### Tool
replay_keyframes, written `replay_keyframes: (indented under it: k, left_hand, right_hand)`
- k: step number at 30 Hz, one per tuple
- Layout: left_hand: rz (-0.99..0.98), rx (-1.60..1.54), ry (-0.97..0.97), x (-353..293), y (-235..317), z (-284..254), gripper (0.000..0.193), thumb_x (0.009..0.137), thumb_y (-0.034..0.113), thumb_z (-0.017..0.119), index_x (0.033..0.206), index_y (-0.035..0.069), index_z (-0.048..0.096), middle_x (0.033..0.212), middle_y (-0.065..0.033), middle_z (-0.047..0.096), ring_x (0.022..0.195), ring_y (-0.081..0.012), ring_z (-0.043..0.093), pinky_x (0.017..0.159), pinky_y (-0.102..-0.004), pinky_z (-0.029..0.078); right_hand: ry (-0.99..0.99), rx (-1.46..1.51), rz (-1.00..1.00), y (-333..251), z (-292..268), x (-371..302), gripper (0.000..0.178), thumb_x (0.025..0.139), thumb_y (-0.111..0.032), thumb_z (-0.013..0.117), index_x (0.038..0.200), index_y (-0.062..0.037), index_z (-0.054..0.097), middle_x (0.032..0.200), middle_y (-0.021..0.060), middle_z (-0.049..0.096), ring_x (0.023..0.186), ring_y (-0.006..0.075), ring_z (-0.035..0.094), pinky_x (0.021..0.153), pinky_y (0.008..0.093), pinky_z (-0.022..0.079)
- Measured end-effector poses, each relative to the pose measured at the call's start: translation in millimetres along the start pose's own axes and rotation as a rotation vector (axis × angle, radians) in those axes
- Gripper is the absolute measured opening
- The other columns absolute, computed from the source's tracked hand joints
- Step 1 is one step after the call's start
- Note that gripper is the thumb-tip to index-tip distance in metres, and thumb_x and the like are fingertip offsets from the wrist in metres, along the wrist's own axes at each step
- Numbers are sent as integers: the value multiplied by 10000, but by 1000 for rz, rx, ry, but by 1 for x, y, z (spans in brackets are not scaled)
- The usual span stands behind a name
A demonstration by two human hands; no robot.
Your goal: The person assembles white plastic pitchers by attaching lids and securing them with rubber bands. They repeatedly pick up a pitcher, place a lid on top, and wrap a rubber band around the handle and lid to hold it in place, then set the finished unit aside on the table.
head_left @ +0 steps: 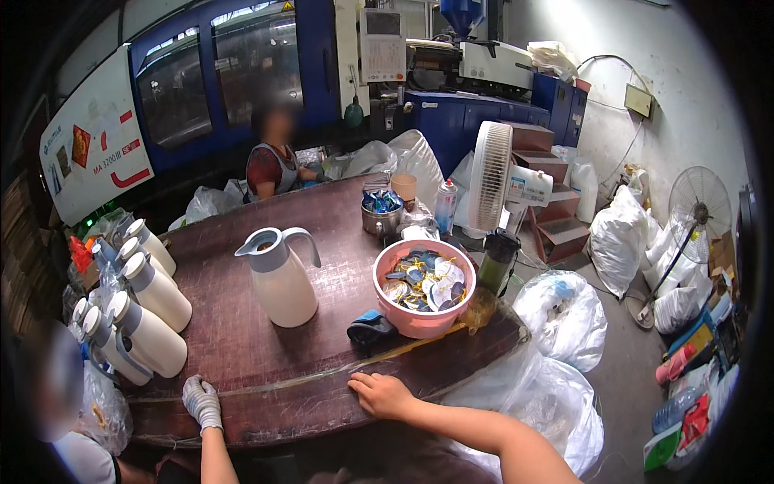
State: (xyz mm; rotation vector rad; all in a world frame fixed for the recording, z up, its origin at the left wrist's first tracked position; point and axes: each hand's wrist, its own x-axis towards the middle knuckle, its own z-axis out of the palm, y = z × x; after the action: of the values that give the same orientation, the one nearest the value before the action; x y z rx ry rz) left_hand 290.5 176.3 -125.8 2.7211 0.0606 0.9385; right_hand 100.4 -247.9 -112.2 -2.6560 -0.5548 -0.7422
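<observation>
My left hand (202,402), in a whitish glove, lies open on the near left part of the dark reddish table (234,347), holding nothing. Bare and also resting on the tabletop, my right hand (379,395) is open and relaxed near the front edge. Beyond them an off-white jug (284,294) with a grey spout and handle stands upright; its top is uncovered. A small black-and-blue object (372,327) lies nearest my right hand, beside a pink basin (419,324) of round white and dark blue tags with yellow strings.
Several similar jugs (157,300) stand at the left. Toward the back right are a metal cup (380,222), a spray can (445,208), a dark bottle (498,262) and a white fan (489,177). One person (274,165) sits across the table; another (85,456) is at lower left.
</observation>
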Motion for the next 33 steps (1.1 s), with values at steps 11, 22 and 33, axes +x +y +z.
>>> replay_keyframes:
  k: [11, 22, 33]
  left_hand:
    - [-5, 11, -23, 0, 2, -2, 206, 827, 124, 613, 1015, 59, 663, 1031, -159, 664, 995, -344, 618, 892, -434, 489]
    - [8, -12, -27, -2, 6, -4, 187, 818, 107, 623, 995, 56, 650, 1016, -152, 663, 988, -341, 616, 892, -433, 490]
    - [16, 30, -43, -1, 7, -4, 188, 812, 133, 626, 987, 67, 652, 1027, -138, 660, 996, -330, 611, 894, -433, 486]
  right_hand:
    - [-5, -4, 13, 1, -1, 0, 367, 809, -179, 661, 1154, -64, 616, 1199, 87, 616, 832, 229, 623, 734, 335, 536]
    - [6, -1, 16, 0, -4, 2, 342, 807, -195, 654, 1119, -60, 616, 1161, 79, 611, 821, 224, 615, 707, 336, 537]
    - [-7, -29, 16, 0, 0, -1, 362, 796, -177, 666, 1136, -62, 620, 1182, 82, 618, 816, 228, 622, 720, 336, 535]
